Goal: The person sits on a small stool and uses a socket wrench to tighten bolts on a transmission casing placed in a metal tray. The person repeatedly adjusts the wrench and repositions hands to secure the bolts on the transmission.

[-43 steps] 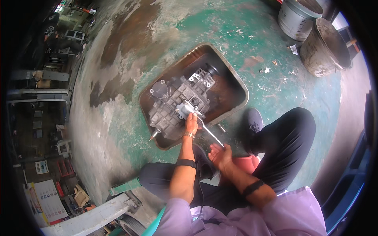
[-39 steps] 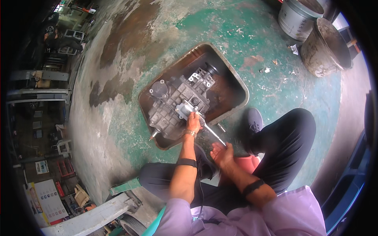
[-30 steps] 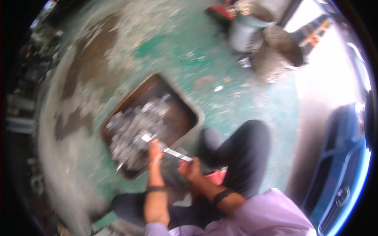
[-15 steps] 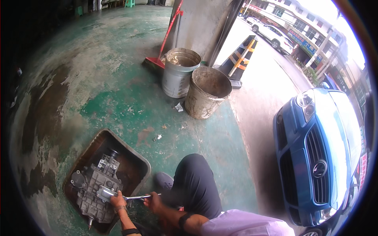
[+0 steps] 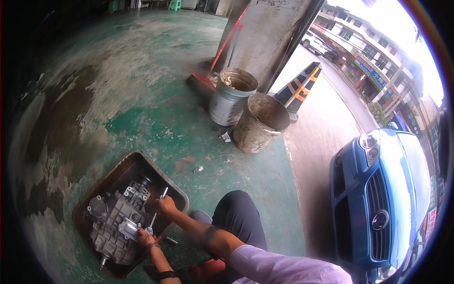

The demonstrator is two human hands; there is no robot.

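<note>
A grey metal gearbox (image 5: pixel 116 222) lies in a dark shallow tray (image 5: pixel 177 191) on the floor before me. My right hand (image 5: pixel 166 207) is closed round the handle of a long chrome ratchet wrench (image 5: pixel 154 220), whose end sticks up past my fist. My left hand (image 5: pixel 147 237) closes at the wrench's head, beside a bright metal cover (image 5: pixel 127 229) on the gearbox. Its fingers partly hide the head, so how the wrench meets the gearbox does not show. A short metal cylinder (image 5: pixel 172 240) lies by the tray, near my left wrist.
Two dirty buckets (image 5: pixel 234 102) (image 5: pixel 262 123) stand ahead by a pillar (image 5: pixel 269 38), with a red broom (image 5: pixel 204 80) and a black-and-yellow cone (image 5: pixel 300 87) beside them. A blue car (image 5: pixel 392 189) is parked at the right. My bent knee (image 5: pixel 239 213) is close to the tray.
My right hand has swung the wrench handle away from me, from pointing right to pointing forward over the tray's edge. My left hand stays at the wrench's head. The view has shifted slightly.
</note>
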